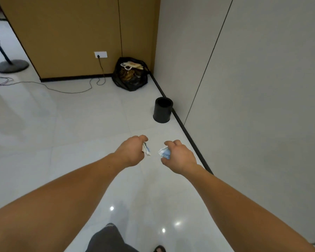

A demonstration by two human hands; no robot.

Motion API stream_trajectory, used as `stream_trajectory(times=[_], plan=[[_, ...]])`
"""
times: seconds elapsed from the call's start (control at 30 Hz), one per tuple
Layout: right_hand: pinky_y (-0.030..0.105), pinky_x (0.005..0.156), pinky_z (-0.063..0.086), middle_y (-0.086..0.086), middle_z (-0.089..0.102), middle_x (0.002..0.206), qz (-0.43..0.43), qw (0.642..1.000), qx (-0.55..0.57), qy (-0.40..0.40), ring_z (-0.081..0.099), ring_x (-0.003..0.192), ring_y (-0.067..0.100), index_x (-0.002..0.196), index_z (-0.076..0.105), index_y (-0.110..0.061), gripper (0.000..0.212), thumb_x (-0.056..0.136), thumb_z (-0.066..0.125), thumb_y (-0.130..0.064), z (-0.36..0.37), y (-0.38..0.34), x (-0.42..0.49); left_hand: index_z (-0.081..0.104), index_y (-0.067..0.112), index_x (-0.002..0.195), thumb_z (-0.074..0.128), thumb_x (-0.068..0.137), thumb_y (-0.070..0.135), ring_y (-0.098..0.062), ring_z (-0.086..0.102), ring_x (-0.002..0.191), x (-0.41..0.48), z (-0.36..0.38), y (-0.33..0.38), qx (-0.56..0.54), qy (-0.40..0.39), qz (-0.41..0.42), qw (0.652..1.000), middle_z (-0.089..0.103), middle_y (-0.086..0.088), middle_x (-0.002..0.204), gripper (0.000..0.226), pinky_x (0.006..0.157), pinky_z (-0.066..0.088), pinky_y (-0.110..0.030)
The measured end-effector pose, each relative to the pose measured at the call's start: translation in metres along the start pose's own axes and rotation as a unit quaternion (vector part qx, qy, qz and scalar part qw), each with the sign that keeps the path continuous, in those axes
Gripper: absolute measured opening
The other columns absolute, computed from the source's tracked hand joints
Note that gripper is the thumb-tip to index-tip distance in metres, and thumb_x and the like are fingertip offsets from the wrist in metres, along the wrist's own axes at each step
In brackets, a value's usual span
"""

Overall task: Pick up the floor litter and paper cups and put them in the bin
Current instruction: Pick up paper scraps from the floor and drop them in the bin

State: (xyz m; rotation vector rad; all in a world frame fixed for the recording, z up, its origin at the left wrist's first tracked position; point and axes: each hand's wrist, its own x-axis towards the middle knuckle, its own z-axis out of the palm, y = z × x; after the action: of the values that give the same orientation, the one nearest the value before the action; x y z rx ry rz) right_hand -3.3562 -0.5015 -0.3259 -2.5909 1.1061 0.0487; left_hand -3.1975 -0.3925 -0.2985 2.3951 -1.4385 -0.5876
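Both bare arms reach forward over the glossy white tiled floor (71, 124). The left hand (132, 151) is curled round a flattened white-and-blue piece of paper litter (147, 150); the right hand (180, 155) grips a crumpled white-and-blue paper cup (165, 153), or what looks like one, since it is small and partly hidden. The two hands are near each other but apart. Ahead, the round black plastic bin (162, 110) stands upright beside the grey wall's black skirting (187, 133). Farther back, a full black rubbish bag (130, 75) sits in the corner.
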Motion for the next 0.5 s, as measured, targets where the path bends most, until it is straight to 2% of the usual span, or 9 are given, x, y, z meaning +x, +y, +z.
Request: stream_trajectory(times=[0.2, 0.5], plan=[[0.035, 0.088, 0.049, 0.002, 0.044, 0.135, 0.001, 1.0, -0.02, 0.001, 0.052, 0.114, 0.024, 0.144, 0.037, -0.027, 0.061, 0.088, 0.059, -0.041, -0.015, -0.006, 0.136, 0.043, 0.019, 0.139, 0.058, 0.086, 0.006, -0.027, 0.056, 0.111, 0.129, -0.031, -0.034, -0.008, 0.002, 0.001, 1.0, 0.055, -0.009, 0.127, 0.056, 0.091, 0.045, -0.028], [0.035, 0.09, 0.045, 0.002, 0.043, 0.136, 0.076, 0.997, 0.007, 0.011, 0.05, 0.117, 0.024, 0.145, 0.036, -0.028, 0.063, 0.088, 0.059, -0.042, -0.042, -0.011, 0.314, 0.044, 0.023, 0.137, 0.06, 0.086, 0.009, -0.026, 0.056, 0.109, 0.327, -0.092, -0.081, 0.018, -0.033, 0.05, 0.998, 0.055, -0.006, 0.127, 0.056, 0.091, 0.046, -0.03]])
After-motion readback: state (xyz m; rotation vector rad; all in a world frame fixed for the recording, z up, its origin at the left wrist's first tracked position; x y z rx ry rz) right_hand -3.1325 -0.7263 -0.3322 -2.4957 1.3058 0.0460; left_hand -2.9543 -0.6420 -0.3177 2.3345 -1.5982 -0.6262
